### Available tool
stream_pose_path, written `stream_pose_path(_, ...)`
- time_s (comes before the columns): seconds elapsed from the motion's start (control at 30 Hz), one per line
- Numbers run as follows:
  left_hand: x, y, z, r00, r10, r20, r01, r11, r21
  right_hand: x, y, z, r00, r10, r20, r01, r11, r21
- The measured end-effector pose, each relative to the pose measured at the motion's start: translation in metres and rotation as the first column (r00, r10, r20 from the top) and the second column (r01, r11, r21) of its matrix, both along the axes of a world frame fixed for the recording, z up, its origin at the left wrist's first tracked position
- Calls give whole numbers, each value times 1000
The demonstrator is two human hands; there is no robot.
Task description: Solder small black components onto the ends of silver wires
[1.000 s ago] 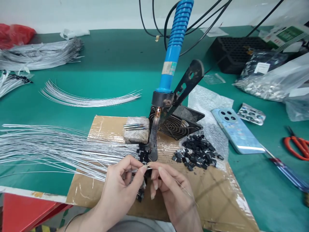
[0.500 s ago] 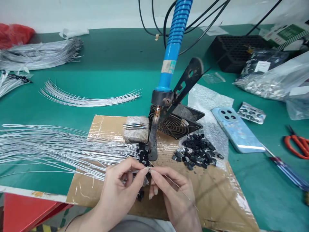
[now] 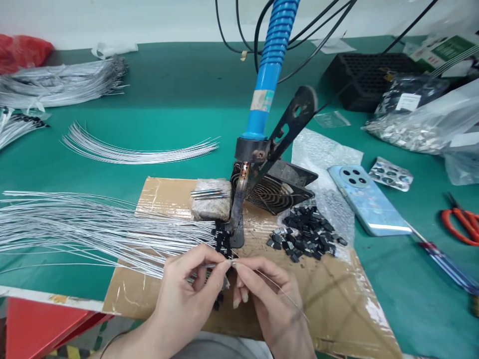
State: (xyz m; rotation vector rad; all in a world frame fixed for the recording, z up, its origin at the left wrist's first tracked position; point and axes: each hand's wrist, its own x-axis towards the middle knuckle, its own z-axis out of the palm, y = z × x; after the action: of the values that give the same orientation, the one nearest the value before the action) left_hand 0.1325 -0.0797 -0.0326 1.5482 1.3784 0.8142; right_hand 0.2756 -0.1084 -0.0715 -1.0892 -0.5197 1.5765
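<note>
Fingertips of my left hand [image 3: 196,289] and my right hand [image 3: 271,294] meet in a pinch over the cardboard. A thin wire [image 3: 286,295] runs out from the right fingers toward the lower right, so my right hand is closed on it. What the left fingertips pinch is too small and covered to make out. Just behind and left of my hands lies a bundle of white wires [image 3: 149,234] with black connectors [image 3: 222,239] on their ends. A pile of small black pieces [image 3: 309,232] sits to the right on the cardboard sheet [image 3: 329,304].
A blue hot-air tool [image 3: 258,109] on a metal stand rises behind my hands, beside a black fan [image 3: 271,192]. Farther right are a phone [image 3: 368,199], red-handled pliers [image 3: 462,222] and a screwdriver [image 3: 445,264]. More wires [image 3: 138,155] lie at the left.
Both hands stay pinched together in nearly the same place. The right hand's lower fingers and the thin wire have shifted very slightly.
</note>
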Motion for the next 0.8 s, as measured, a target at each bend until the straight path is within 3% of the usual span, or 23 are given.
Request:
stream_pose_path(0.13, -1, -1, 2, 998, -27, -57, 30, 999, 39, 7, 5, 7, 999, 39, -32, -41, 995, -85)
stream_pose_path(0.33, -3, -1, 4, 993, -48, -109, 54, 997, 51, 19, 9, 5, 980, 200, -5, -200, 977, -69)
stream_pose_path(0.8, 3, 1, 4, 997, 25, -73, -25, 1000, -4, 7, 6, 7, 996, 65, -59, -70, 994, -89)
